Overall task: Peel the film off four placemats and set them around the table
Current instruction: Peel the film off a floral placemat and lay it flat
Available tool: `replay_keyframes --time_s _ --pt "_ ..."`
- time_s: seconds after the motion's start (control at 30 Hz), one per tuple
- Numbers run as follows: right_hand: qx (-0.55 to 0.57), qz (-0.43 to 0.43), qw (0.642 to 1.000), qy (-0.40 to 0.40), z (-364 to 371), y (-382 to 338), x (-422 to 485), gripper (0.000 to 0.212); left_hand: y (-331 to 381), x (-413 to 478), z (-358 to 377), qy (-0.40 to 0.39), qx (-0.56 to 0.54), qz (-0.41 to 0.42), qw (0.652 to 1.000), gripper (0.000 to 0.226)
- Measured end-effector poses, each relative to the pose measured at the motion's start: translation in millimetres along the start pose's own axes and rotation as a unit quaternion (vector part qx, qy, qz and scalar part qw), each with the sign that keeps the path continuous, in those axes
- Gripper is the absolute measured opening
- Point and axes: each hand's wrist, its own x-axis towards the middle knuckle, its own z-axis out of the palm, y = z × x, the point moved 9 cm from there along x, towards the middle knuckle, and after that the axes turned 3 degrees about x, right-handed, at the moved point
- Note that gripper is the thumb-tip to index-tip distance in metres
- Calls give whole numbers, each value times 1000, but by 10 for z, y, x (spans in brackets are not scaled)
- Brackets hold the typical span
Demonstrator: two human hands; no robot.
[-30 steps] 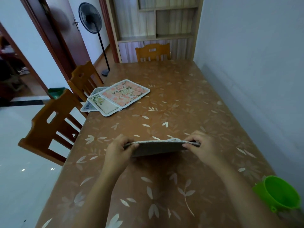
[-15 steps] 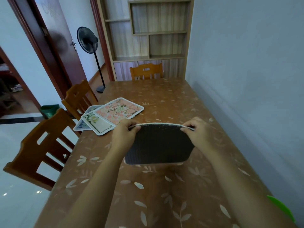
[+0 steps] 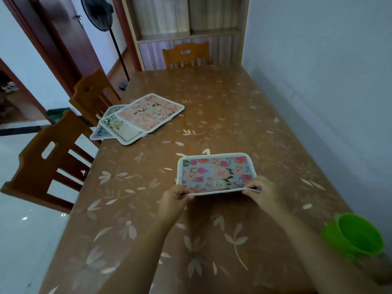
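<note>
A blue floral placemat with a white border lies face up and nearly flat over the middle of the brown table. My left hand pinches its near left corner and my right hand pinches its near right corner. Three more placemats lie in a loose overlapping stack at the table's left edge: a pink floral one on top, a cream one under it, and a bluish one at the bottom, mostly hidden.
A green plastic cup lies at the table's near right. Two wooden chairs stand along the left side and one at the far end. A wall runs along the table's right side. A standing fan is beyond.
The placemat stood up with its dark back toward me half a second ago. It has been flipped away from me and now lies floral side up, both hands still on its near edge.
</note>
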Motion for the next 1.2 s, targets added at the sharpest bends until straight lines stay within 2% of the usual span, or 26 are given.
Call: replay_keyframes --time_s 0.1,0.2,0.4,0.7,0.9,1.2 --pt "-27 67 993 -94 329 410 -384 9 -559 -339 361 -47 41 -40 997 7" --pt "-46 93 982 -156 496 599 -670 9 -803 -559 574 -72 95 -31 992 8" --pt "-63 95 980 -162 512 675 -897 7 -787 -659 590 -35 146 14 989 8" --pt "-148 38 974 -169 594 697 -958 13 -664 -792 664 -44 202 88 975 19" --pt "-145 41 977 -151 649 643 -974 14 -697 -879 628 -32 183 83 979 13" --pt "-139 49 973 -176 680 679 -1097 12 -695 -976 635 -37 217 99 970 13"
